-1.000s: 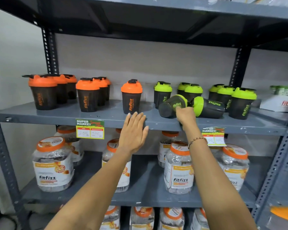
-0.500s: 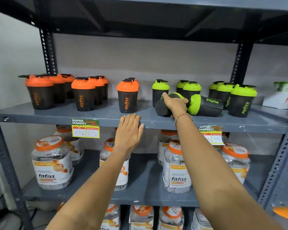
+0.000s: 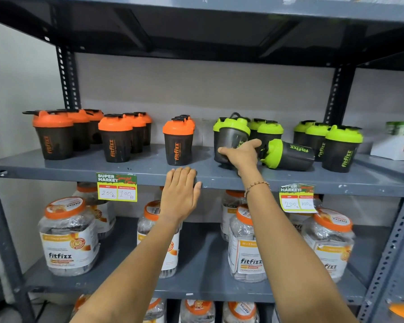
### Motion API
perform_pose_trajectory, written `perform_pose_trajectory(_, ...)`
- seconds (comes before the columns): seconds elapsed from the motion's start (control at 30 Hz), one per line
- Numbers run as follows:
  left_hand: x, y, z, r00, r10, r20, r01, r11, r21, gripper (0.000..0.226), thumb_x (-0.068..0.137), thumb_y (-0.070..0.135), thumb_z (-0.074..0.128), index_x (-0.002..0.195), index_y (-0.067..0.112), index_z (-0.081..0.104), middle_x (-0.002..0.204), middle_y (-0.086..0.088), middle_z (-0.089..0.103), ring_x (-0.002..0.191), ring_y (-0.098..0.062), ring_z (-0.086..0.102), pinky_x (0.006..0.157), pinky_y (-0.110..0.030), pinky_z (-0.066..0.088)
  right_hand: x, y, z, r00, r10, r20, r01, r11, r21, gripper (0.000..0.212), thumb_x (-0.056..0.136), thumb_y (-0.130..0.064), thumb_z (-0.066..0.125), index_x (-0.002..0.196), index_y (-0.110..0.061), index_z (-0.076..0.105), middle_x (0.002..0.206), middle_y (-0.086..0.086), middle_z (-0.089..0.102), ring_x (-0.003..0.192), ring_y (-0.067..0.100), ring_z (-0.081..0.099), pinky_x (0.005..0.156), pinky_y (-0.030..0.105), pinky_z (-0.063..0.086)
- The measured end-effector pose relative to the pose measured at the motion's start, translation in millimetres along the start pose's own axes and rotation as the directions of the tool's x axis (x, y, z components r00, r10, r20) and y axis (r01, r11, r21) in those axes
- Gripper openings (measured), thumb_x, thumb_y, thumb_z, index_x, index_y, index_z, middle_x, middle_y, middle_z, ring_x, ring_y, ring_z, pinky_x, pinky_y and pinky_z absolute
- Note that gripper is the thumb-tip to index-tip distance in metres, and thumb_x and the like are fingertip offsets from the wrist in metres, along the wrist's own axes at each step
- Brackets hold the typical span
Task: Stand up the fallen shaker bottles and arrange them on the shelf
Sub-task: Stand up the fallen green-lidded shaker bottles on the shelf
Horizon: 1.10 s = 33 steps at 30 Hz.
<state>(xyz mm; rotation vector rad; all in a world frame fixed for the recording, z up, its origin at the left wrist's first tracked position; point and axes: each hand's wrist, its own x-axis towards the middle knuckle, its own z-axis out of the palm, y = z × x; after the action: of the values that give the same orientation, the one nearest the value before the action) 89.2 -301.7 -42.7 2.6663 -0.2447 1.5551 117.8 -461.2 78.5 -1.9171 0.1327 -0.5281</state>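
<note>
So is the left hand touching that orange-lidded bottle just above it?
Apart. The head view shows the left hand flat on the shelf's front edge, with a strip of bare shelf between its fingertips and the base of the orange-lidded bottle.

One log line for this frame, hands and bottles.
right hand: gripping green-lidded shaker bottle, nearly upright | left hand: flat on shelf edge | fallen green-lidded shaker: on its side

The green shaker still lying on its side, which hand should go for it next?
Probably the right hand: it is beside the fallen green shaker, though still gripping another green shaker. The left hand lies flat on the shelf edge, farther away.
</note>
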Motion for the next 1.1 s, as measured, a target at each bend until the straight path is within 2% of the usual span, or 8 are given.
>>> perform_pose_trajectory(0.17,-0.4,-1.1,1.4,1.000,0.008,-0.016,-0.008,1.000,0.004,0.036,0.096,0.034,0.035,0.113,0.010,0.056,0.113,-0.008,0.060,0.103,-0.028,0.053,0.102,-0.041,0.031,-5.4,5.6,17.9,0.992,-0.098,-0.074,0.095,0.995,-0.037,0.078,0.069,-0.025,0.083,0.121,0.000,0.030,0.134,0.019,0.043,0.122,0.041,0.048,0.097,0.043,0.042)
perform_pose_trajectory(0.37,-0.3,-0.5,2.7,0.999,0.009,-0.032,-0.009,1.000,-0.012,0.035,0.096,0.033,0.036,0.113,0.010,0.056,0.112,-0.008,0.060,0.103,-0.028,0.053,0.102,-0.041,0.031,-2.1,9.4,27.5,0.988,-0.129,-0.079,0.121,0.987,-0.106,0.076,0.068,-0.021,0.085,0.118,-0.001,0.031,0.130,0.019,0.043,0.122,0.040,0.048,0.097,0.044,0.042)
perform_pose_trajectory(0.67,-0.2,-1.7,5.5,1.000,0.005,-0.031,-0.006,1.000,-0.022,0.037,0.096,0.035,0.035,0.114,0.010,0.057,0.113,-0.009,0.061,0.105,-0.028,0.054,0.103,-0.041,0.031,-7.7,7.9,31.7,0.983,-0.137,-0.124,0.114,0.977,-0.180,0.074,0.072,-0.021,0.083,0.122,-0.002,0.032,0.136,0.021,0.039,0.126,0.039,0.042,0.097,0.043,0.044)
perform_pose_trajectory(0.77,-0.2,-2.5,6.4,0.998,0.010,-0.054,-0.012,0.999,-0.037,0.037,0.095,0.033,0.037,0.113,0.008,0.058,0.111,-0.009,0.062,0.102,-0.028,0.055,0.102,-0.042,0.032,-8.5,8.6,33.9,0.983,-0.144,-0.117,0.116,0.970,-0.214,0.078,0.071,-0.027,0.083,0.123,-0.001,0.031,0.136,0.023,0.036,0.125,0.040,0.041,0.098,0.043,0.042)
perform_pose_trajectory(0.93,1.7,-0.9,3.8,0.996,-0.004,-0.087,-0.004,0.996,-0.091,0.036,0.094,0.033,0.041,0.110,0.008,0.061,0.109,-0.008,0.064,0.101,-0.026,0.057,0.102,-0.041,0.033,-9.6,10.7,22.7,0.981,-0.180,-0.071,0.154,0.948,-0.279,0.090,0.066,-0.047,0.082,0.122,0.003,0.033,0.133,0.023,0.036,0.120,0.040,0.042,0.100,0.043,0.038)
perform_pose_trajectory(1.0,1.6,1.5,3.9,0.993,-0.039,-0.108,0.024,0.990,-0.142,0.035,0.094,0.032,0.040,0.109,0.010,0.063,0.109,-0.006,0.065,0.102,-0.025,0.058,0.105,-0.040,0.030,-8.2,17.7,5.5,0.966,-0.238,-0.102,0.202,0.940,-0.276,0.078,0.069,-0.045,0.080,0.118,0.001,0.040,0.127,0.021,0.045,0.116,0.038,0.048,0.095,0.041,0.041)
perform_pose_trajectory(1.1,2.3,11.6,2.6,0.989,-0.070,-0.127,0.043,0.977,-0.208,0.034,0.094,0.031,0.038,0.108,0.013,0.063,0.111,-0.002,0.064,0.107,-0.022,0.057,0.112,-0.040,0.023,-5.8,31.7,-28.8,0.933,-0.321,-0.163,0.277,0.929,-0.247,0.032,0.080,-0.028,0.073,0.093,-0.012,0.049,0.103,0.013,0.061,0.102,0.032,0.058,0.075,0.030,0.039)
